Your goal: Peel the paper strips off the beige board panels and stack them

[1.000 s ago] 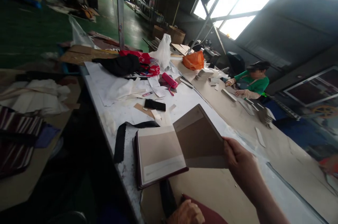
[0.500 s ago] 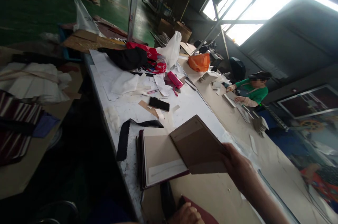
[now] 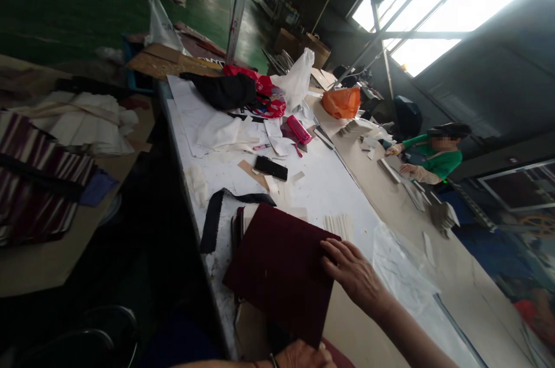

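Observation:
A maroon book cover (image 3: pixel 281 269) lies tilted across the near end of the table, its dark red face up. My right hand (image 3: pixel 353 272) grips its right edge, fingers on the top face and the thumb side out of sight. At the bottom edge of the view, my left hand (image 3: pixel 306 354) is curled at the cover's lower corner, partly cut off. Under the cover, the stack of maroon folders (image 3: pixel 237 226) shows only at its left side. Another maroon piece (image 3: pixel 340 354) peeks out beside my left hand. A black strap (image 3: pixel 212 223) curves behind the stack.
A phone (image 3: pixel 271 168), a pink case (image 3: pixel 299 129) and paper scraps lie on the white table (image 3: pixel 321 186). Further back are bags, one an orange bag (image 3: pixel 341 103). Strapped maroon bundles (image 3: pixel 41 183) sit at left. A co-worker (image 3: pixel 437 154) in green works across the table.
The cover has turned from its grey-brown inner side to its maroon face and come down toward me, over the stack. My left hand has met its lower corner. The view has shifted slightly.

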### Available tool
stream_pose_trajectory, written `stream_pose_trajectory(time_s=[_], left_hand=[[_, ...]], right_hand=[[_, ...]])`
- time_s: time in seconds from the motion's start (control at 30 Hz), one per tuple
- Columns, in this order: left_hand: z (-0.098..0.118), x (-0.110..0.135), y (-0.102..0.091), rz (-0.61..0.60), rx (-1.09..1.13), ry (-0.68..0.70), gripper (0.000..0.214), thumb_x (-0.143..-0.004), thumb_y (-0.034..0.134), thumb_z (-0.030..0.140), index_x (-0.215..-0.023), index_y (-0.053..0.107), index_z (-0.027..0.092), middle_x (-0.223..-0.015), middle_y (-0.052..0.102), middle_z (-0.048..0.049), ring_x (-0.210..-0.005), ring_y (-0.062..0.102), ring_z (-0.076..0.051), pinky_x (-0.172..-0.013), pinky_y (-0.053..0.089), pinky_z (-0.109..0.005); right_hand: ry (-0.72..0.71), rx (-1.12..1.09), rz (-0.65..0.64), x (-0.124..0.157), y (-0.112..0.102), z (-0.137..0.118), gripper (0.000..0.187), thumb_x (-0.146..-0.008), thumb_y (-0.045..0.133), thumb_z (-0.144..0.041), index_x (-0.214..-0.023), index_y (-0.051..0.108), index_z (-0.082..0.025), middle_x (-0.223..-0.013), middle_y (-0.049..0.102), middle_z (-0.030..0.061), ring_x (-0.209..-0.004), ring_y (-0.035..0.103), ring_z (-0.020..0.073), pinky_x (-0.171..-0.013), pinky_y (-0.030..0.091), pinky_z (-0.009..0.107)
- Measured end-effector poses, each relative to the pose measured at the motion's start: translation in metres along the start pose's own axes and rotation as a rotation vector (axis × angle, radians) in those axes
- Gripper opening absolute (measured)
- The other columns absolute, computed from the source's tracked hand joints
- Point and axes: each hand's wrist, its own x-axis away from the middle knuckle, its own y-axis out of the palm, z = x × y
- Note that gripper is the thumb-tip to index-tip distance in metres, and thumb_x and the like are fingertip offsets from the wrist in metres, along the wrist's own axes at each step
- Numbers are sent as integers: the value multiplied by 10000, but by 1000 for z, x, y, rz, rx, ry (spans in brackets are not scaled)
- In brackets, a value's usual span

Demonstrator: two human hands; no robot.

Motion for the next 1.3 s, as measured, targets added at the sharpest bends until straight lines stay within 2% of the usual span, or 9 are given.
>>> stream_pose_trajectory(time_s=[0.1,0.2,0.37,0.47,0.63,0.73,0.8,0.97,1.3], left_hand=[[0,4,6,96,-123,22,125,-825,525,244,-938,521,188,-887,586,-22,-817,561,-157,-726,450,-286],[1,9,11,233,-282,42,139,-801,533,177,-936,498,176,-864,591,-16,-825,559,-149,-845,417,-314],[6,17,4,300,-255,52,185,-808,509,179,-990,477,158,-931,603,-23,-914,548,-167,-926,375,-345],[13,22,-13,188,-139,6,319,-810,503,250,-1102,441,138,-1030,588,-71,-996,518,-208,-949,361,-372],[21,23,-41,-81,133,-72,631,-677,596,451,-1183,391,136,-1108,528,-139,-1031,490,-288,-893,406,-427],[21,22,-47,-37,202,-56,725,-595,610,492,-1174,371,127,-1117,500,-155,-1076,456,-317,-953,347,-495],[20,22,-50,16,208,-26,780,-555,612,472,-1191,331,118,-1136,481,-166,-1105,432,-327,-989,298,-530],[20,23,-55,30,204,10,786,-553,595,439,-1207,296,120,-1146,469,-169,-1123,425,-322,-1013,280,-529],[19,25,-51,-3,193,4,759,-599,565,412,-1227,265,109,-1172,455,-184,-1155,389,-334,-1012,268,-557]], right_hand=[[112,65,-65,6,39,2,258,-831,426,-58,-978,590,-194,-1096,583,112,-994,532,231,-826,423,354],[475,-29,-168,9,62,-5,284,-835,392,-60,-1029,565,-174,-1065,585,133,-943,553,242,-763,432,349],[1129,-745,-370,18,87,-47,275,-910,329,-322,-838,527,-145,-730,627,68,-611,600,168,-572,424,268],[1304,-1179,-412,20,94,-82,339,-877,377,-433,-711,481,-157,-606,584,26,-516,576,137,-483,403,227],[1604,-1924,-201,5,71,-116,270,-815,510,-429,-837,454,-166,-592,553,-23,-449,534,89,-416,398,180],[1516,-2094,96,-10,33,-90,332,-742,604,-450,-813,441,-170,-542,525,-53,-407,487,60,-401,384,156],[1268,-2049,257,-17,1,-54,359,-718,629,-471,-769,464,-156,-550,546,-37,-448,510,62,-446,411,162],[993,-1906,307,-19,-42,20,335,-703,656,-441,-766,491,-157,-577,540,-49,-490,523,65,-474,408,164],[1021,-1583,-343,17,93,-16,221,-831,476,-330,-686,441,-167,-524,516,-36,-400,430,57,-358,252,170]])
